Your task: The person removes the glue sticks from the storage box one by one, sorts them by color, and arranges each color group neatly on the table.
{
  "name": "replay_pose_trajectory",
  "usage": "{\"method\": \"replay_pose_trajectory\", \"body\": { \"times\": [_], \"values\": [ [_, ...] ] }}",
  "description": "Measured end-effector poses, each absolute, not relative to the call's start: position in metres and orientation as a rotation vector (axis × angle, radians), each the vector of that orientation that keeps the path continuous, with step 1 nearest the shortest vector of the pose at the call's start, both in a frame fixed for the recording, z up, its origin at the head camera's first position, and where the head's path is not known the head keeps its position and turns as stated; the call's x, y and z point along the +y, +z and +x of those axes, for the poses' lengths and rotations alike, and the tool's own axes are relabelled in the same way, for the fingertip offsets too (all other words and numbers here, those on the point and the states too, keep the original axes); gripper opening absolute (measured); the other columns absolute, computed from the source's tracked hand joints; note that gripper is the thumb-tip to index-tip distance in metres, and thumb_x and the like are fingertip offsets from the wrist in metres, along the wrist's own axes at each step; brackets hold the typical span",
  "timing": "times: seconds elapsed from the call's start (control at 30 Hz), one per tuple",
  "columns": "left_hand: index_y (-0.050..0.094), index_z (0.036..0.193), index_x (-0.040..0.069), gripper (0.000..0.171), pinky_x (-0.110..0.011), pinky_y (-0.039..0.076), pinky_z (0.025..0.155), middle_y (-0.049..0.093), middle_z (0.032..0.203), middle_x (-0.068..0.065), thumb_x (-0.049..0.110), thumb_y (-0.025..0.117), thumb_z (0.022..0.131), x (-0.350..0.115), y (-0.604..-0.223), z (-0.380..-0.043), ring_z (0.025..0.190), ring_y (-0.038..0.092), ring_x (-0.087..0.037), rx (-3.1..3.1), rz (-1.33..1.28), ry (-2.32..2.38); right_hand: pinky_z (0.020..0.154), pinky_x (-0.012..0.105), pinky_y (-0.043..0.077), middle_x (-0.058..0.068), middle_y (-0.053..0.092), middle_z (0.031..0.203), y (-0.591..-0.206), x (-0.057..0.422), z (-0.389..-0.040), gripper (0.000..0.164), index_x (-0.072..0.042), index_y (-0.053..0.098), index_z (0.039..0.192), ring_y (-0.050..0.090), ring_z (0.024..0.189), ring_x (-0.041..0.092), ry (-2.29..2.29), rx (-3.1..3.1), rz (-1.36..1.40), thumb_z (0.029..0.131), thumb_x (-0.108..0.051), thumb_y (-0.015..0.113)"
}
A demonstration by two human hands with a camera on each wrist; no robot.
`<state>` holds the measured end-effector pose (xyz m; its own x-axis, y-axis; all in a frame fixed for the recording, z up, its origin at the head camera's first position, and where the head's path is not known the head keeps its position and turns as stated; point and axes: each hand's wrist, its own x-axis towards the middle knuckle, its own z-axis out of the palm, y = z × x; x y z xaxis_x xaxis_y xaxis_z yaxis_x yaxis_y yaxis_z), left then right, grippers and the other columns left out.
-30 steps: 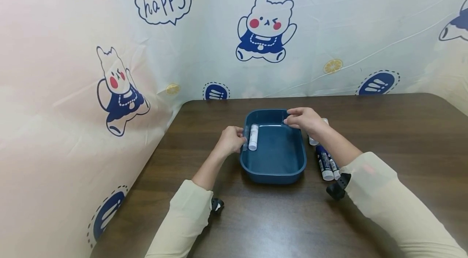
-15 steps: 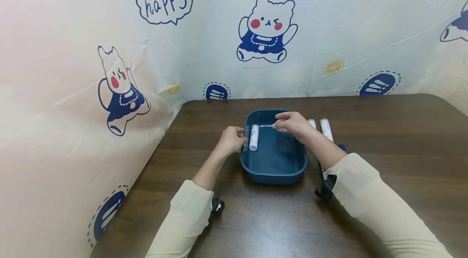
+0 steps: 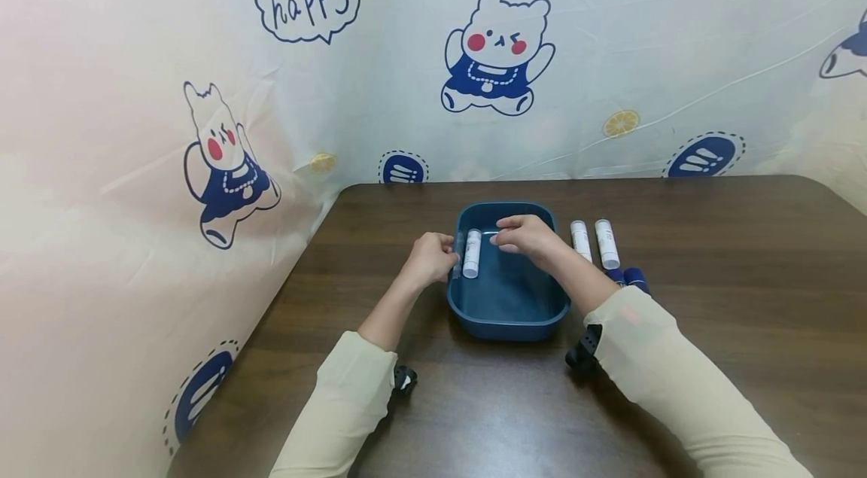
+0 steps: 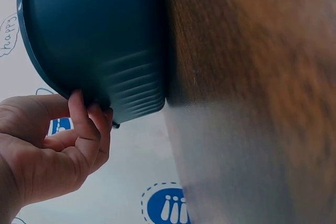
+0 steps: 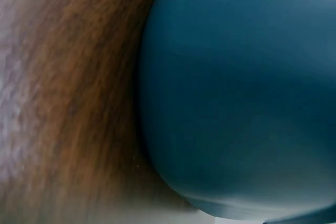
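Note:
My left hand (image 3: 431,260) pinches the left rim of a deep blue plastic basin (image 3: 508,327). In the left wrist view, the thumb and curled fingers of the left hand (image 4: 68,140) meet at the rim of the basin (image 4: 94,24). A white cylindrical tube (image 3: 471,254) lies inside, along the left wall. My right hand (image 3: 531,241) hovers over the inside of the basin, fingers loosely bent and pointing at the tube, apart from it. Nothing shows between those fingers. The right wrist view holds only the basin's outer wall (image 5: 236,103) and tabletop.
Right of the basin, two white tubes (image 3: 607,245) lie on the brown wooden table (image 3: 731,297). Closer to me are dark blue-capped tubes (image 3: 635,278), partly hidden by the right sleeve. A printed cloth (image 3: 576,49) hangs behind the table.
My right hand has moved left from the basin's far right rim to above its inside. This uncovers the white tubes at the right. The left hand stays at the rim.

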<state>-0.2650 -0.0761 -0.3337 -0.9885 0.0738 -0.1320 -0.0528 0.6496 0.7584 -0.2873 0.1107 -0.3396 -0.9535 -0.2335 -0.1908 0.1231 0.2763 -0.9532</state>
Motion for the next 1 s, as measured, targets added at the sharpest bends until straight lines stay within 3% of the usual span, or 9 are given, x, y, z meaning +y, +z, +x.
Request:
{"method": "replay_pose_trajectory", "body": {
  "times": [0.6, 1.0],
  "values": [
    [0.051, 0.128, -0.003, 0.038, -0.027, 0.054, 0.059, 0.058, 0.096, -0.012, 0.004, 0.055, 0.091, -0.075, -0.333, -0.265, 0.074, 0.061, -0.02, 2.69, 0.002, 1.255, 0.097, 0.037, 0.041, 0.022, 0.042, 0.134, -0.347, 0.087, -0.3, 0.053, 0.006, 0.038, 0.135, 0.049, 0.116, 0.03, -1.674, 2.227, -0.008, 0.088, -0.007, 0.06],
    [0.05, 0.13, -0.003, 0.04, -0.026, 0.054, 0.057, 0.058, 0.091, -0.011, 0.004, 0.054, 0.091, -0.075, -0.332, -0.264, 0.072, 0.062, -0.019, 2.703, 0.034, 1.248, 0.083, 0.027, 0.049, 0.021, 0.047, 0.127, -0.353, 0.073, -0.299, 0.056, 0.005, 0.041, 0.135, 0.057, 0.097, 0.022, -1.468, 2.346, -0.01, 0.085, -0.007, 0.064]
  ]
}}
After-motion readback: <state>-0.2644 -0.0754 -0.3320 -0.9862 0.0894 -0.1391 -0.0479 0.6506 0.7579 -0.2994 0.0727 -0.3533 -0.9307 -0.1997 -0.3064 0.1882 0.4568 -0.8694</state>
